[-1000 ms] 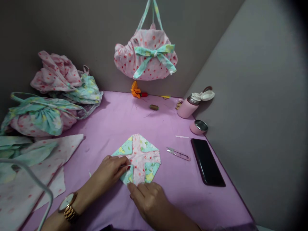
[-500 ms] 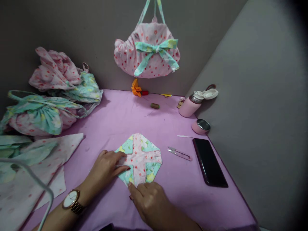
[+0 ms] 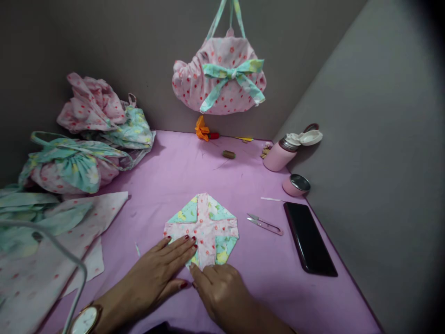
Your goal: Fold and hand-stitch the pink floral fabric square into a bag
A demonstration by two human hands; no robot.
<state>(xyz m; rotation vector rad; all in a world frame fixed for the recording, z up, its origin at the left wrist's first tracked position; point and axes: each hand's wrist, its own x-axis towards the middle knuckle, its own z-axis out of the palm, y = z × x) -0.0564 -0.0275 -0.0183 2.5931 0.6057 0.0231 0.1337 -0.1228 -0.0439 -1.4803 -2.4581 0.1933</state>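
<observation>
A folded fabric piece (image 3: 206,229), pink with red dots and mint floral corner flaps, lies flat on the table. My left hand (image 3: 163,264) rests on its lower left flap, fingers stretched out and palm down, with a watch on the wrist. At the bottom edge, my right hand (image 3: 222,285) is closed, its fingers curled and pinching the fabric's lower corner. The fingertips there are partly hidden. To the right of the fabric lie small pink thread snips (image 3: 265,225), touched by neither hand.
A phone (image 3: 309,239), a pink bottle (image 3: 279,155) with its lid open and a pink cup (image 3: 296,185) line the right side. Fabric pouches (image 3: 76,162) and cloth pieces (image 3: 69,241) fill the left. A thread spool (image 3: 228,154) lies behind; a bow-tied bag (image 3: 222,79) hangs above.
My left hand has gone from holding the left edge with thumb and finger apart to lying flat on the lower left flap. My right hand stays at the bottom edge. The view has shifted slightly.
</observation>
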